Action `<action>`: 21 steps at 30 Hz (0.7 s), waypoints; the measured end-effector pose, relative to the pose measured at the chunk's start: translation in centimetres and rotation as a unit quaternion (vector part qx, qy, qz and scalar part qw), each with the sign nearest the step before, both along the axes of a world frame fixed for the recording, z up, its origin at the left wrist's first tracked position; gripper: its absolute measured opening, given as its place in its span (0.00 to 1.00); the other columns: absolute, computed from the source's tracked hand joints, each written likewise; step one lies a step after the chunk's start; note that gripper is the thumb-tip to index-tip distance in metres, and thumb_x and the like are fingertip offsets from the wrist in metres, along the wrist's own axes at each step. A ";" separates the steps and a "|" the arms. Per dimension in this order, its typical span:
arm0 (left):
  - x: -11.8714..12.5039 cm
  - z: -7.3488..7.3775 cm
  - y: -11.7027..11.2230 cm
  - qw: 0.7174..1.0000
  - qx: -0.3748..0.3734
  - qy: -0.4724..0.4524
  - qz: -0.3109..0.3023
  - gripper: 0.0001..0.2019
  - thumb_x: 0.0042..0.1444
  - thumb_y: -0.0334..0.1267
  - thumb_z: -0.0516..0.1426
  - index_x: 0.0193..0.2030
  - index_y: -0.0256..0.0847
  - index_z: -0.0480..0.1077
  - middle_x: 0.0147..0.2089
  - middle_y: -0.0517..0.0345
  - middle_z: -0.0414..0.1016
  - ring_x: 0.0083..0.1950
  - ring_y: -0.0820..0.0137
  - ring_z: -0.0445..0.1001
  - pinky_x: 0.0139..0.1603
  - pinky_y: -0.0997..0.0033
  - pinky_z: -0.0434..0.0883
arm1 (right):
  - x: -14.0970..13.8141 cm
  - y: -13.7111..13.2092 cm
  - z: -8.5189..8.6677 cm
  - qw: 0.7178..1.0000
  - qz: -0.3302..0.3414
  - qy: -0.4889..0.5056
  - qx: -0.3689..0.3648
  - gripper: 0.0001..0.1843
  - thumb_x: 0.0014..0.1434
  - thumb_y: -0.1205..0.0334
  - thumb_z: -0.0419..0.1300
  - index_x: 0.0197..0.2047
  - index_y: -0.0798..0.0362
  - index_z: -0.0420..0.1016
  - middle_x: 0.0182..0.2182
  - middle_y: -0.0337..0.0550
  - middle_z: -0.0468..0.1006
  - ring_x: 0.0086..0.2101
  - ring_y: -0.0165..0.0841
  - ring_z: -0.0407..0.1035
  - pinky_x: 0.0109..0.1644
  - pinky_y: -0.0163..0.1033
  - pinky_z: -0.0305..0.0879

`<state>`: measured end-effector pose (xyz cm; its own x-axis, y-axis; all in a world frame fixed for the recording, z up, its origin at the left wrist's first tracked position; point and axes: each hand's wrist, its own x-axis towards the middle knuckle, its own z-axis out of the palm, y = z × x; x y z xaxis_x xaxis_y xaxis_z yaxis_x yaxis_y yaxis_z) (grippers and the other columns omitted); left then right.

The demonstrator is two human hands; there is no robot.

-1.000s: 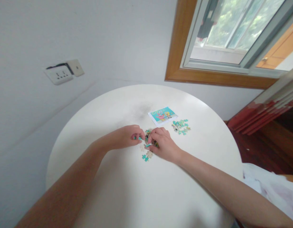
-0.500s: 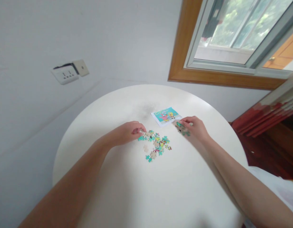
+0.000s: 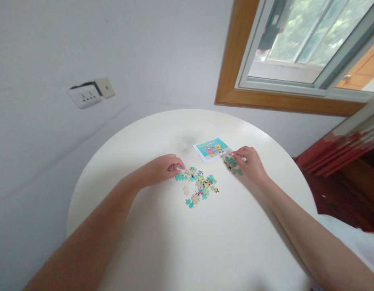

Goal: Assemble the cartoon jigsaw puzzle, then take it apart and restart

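Moved since one second earlier, from the larger scatter of puzzle pieces to the smaller cluster at its right: right hand, fingers bent over the near edge, grip on any piece impossible to tell. Left hand: fingers curled at the left edge of the larger scatter, hold likewise unclear. Within that scatter: teal, tan and yellow pieces, with one pale piece just apart. Beyond: picture card, flat, near the smaller cluster. Beneath all: round white bench. Behind: wall socket at left, wood-framed window at right.
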<state>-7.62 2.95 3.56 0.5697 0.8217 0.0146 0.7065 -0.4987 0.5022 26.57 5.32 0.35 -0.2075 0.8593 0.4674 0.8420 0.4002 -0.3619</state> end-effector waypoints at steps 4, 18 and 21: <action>-0.4 0.1 0.0 1.000 -0.013 0.012 -0.005 0.14 0.53 0.38 0.53 0.44 0.39 0.74 0.38 0.56 0.69 0.36 0.70 0.68 0.38 0.73 0.66 | -3.0 -2.0 -0.2 0.995 0.102 0.009 0.003 0.14 0.64 0.58 0.55 0.39 0.52 0.82 0.34 0.48 0.78 0.38 0.38 0.67 0.45 0.44 0.61; -0.5 0.3 -0.3 0.999 -0.032 0.041 -0.013 0.10 0.50 0.37 0.55 0.39 0.39 0.71 0.36 0.57 0.69 0.35 0.70 0.68 0.35 0.74 0.65 | -7.0 -5.0 0.2 0.972 0.234 -0.028 -0.021 0.12 0.64 0.61 0.56 0.46 0.47 0.80 0.39 0.45 0.78 0.43 0.38 0.66 0.49 0.46 0.56; -0.4 0.3 -0.4 0.999 -0.033 0.031 -0.014 0.08 0.50 0.37 0.55 0.37 0.39 0.70 0.35 0.58 0.69 0.34 0.70 0.67 0.34 0.74 0.65 | -7.0 -4.9 0.1 0.971 0.235 -0.023 -0.017 0.12 0.64 0.60 0.56 0.45 0.47 0.80 0.39 0.45 0.78 0.43 0.37 0.67 0.49 0.46 0.56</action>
<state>-8.00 2.53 3.84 0.5913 0.8029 -0.0755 0.7231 -0.4865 0.4904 19.59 0.46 0.42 -0.6017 0.6792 0.4203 0.5845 0.7331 -0.3478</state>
